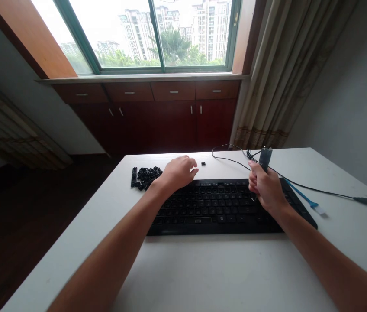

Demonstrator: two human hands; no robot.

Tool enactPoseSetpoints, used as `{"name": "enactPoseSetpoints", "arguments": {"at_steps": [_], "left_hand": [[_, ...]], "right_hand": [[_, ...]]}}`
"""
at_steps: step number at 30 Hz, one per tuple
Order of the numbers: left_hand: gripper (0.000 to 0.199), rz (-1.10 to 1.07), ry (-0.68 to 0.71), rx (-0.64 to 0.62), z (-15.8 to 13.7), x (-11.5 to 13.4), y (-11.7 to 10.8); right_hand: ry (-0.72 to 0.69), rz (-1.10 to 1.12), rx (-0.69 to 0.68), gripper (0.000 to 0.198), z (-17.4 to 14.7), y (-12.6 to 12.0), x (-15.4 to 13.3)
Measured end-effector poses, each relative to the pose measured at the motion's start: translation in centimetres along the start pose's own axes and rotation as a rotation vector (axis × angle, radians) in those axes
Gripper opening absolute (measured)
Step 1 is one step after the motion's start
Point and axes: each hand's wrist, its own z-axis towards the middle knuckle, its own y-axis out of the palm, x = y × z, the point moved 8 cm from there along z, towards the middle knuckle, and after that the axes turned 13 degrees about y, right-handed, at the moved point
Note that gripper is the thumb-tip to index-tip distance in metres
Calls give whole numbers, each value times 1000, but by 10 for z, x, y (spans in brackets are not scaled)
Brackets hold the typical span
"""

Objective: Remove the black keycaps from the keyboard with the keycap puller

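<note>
A black keyboard (216,227) lies on the white table, and many of its key positions look bare of caps. My right hand (266,186) is wrapped round a dark keycap puller (265,158). Its metal-tipped end points up, and thin wire shows below my fist over the right part of the keyboard. My left hand (179,171) hovers by the keyboard's back edge, fingers bent, with a gap between thumb and forefinger and nothing visible in it. A single black keycap (203,164) lies just right of it. Left of that hand sits a pile of keycaps (147,177).
A long black space bar (133,177) stands beside the pile. The keyboard's cable (320,191) loops behind it and runs right to a plug (365,201). A blue-handled brush (305,198) lies at the keyboard's right end. Beyond the table are cabinets (170,121) under a window.
</note>
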Motion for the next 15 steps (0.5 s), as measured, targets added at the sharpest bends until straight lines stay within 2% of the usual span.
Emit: {"name": "enactPoseSetpoints", "arguments": {"at_steps": [3,6,8,11,15], "left_hand": [[28,-103,179,118,0,47,-7],[29,-212,430,118,-7,104,3],[35,-235,528,110,-13,133,15],[44,-255,523,124,-20,152,34],[51,-276,442,158,-24,154,48]], "right_hand": [[34,-20,-47,49,0,4,0],[62,-27,-79,49,2,7,3],[91,-48,-79,48,3,8,7],[102,-85,-33,47,2,6,12],[55,-31,33,47,-3,4,14]]}}
